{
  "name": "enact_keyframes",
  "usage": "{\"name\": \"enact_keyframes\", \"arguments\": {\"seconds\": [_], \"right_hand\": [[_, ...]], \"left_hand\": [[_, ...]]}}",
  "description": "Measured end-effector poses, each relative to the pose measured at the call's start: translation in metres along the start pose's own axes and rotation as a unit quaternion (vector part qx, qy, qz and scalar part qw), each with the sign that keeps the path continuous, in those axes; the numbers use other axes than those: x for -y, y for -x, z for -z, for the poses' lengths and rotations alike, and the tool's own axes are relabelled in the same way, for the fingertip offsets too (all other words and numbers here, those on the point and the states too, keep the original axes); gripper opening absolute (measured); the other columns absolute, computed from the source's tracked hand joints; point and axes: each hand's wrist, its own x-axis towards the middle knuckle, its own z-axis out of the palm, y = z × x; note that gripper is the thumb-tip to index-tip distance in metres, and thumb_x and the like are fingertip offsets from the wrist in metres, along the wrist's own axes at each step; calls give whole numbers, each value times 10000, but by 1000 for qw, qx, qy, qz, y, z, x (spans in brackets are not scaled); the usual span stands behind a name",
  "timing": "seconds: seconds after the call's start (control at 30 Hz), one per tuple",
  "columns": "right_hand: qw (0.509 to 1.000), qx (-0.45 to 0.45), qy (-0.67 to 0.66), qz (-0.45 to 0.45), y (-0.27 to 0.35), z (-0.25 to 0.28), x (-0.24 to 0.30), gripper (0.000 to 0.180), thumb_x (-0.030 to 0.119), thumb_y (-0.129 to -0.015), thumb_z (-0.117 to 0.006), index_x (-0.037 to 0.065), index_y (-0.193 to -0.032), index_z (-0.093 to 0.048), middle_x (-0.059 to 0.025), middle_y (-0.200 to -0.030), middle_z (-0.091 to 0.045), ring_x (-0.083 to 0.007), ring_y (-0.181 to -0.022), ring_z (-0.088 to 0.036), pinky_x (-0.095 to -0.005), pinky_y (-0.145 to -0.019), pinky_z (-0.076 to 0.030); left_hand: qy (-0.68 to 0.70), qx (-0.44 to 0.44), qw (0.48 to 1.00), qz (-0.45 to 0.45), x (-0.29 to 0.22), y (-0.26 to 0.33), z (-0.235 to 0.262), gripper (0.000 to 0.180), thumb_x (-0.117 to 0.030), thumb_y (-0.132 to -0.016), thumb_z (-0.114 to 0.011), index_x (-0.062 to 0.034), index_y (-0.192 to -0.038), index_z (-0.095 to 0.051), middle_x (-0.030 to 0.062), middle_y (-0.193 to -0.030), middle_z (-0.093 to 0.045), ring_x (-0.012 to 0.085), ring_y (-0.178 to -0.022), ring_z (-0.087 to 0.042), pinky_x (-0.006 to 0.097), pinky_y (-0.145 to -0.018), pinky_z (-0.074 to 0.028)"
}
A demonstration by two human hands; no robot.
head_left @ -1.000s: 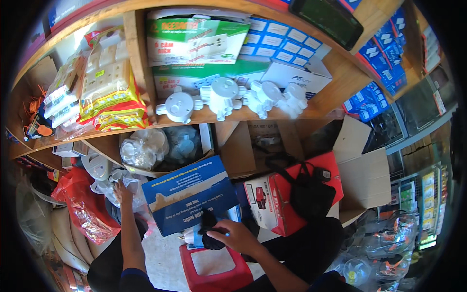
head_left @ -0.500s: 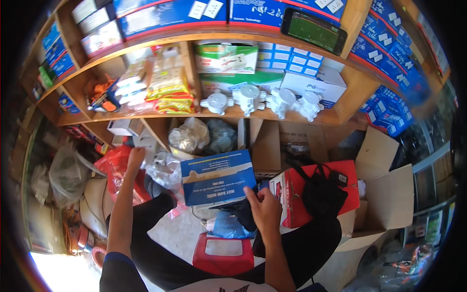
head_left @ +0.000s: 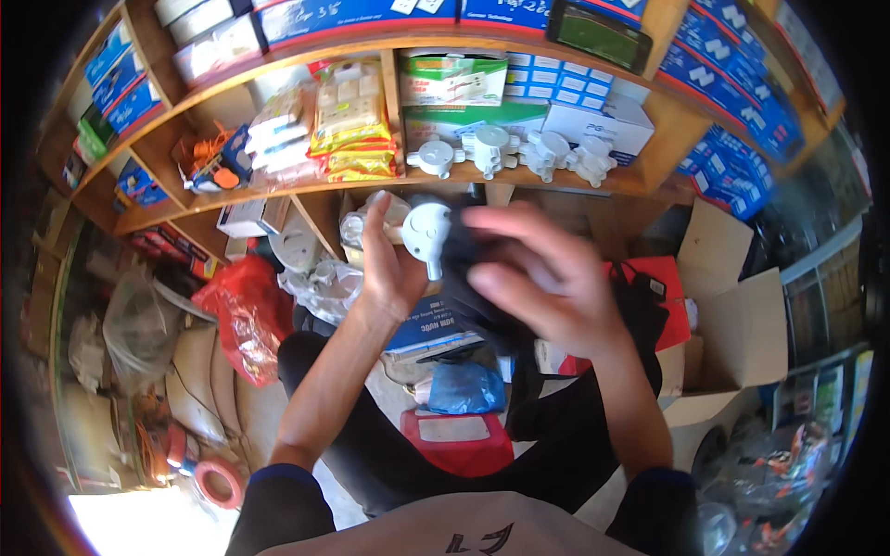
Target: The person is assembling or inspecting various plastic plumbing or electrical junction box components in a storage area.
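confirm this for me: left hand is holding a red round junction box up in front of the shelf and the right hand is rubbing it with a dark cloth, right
Not quite: the junction box is white, not red, as the head view shows. The left hand does hold it up before the shelf, and the right hand presses a dark cloth to it.

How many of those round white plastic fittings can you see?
5. Four white round fittings stand in a row along the wooden shelf edge. The fifth is in the left hand, beside a dark cloth in the right hand. More may be hidden.
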Motion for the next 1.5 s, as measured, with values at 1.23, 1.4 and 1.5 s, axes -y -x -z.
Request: {"name": "enact_keyframes", "arguments": {"seconds": [1.23, 1.4, 1.5], "right_hand": [[957, -128, 213, -152, -59, 3, -122, 513, 372, -1024, -594, -63, -759, -653, -241, -633, -597, -373, -576, -638, -426, -556, -447], [956, -85, 275, 64, -33, -34, -145, 397, 390, -980, -641, 9, -1090, -617, -178, -998, -626, -416, -877, -668, -503, -741, -549], [980, -69, 181, -45, -42, -22, -150, 451, 403, -1047, -522, 5, -890, -664, -219, -787, -653, -445, -776, -652, -502, -673, -499]], "left_hand": [[-99, -51, 992, -61, 55, -8, -27, 438, -447, -1068, -470, -120, -1342, -567, 71, -1294, -664, 202, -1232, -616, 405, -1080, -457], [-108, -111, 976, -154, 44, -8, -4, 447, -460, -1088, -374, -127, -1292, -593, 63, -1264, -665, 216, -1192, -626, 400, -1067, -466], [-77, -140, 977, -143, 48, -7, -4, 459, -463, -1085, -377, -109, -1251, -617, 58, -1174, -702, 214, -1122, -661, 386, -1029, -494]]}}
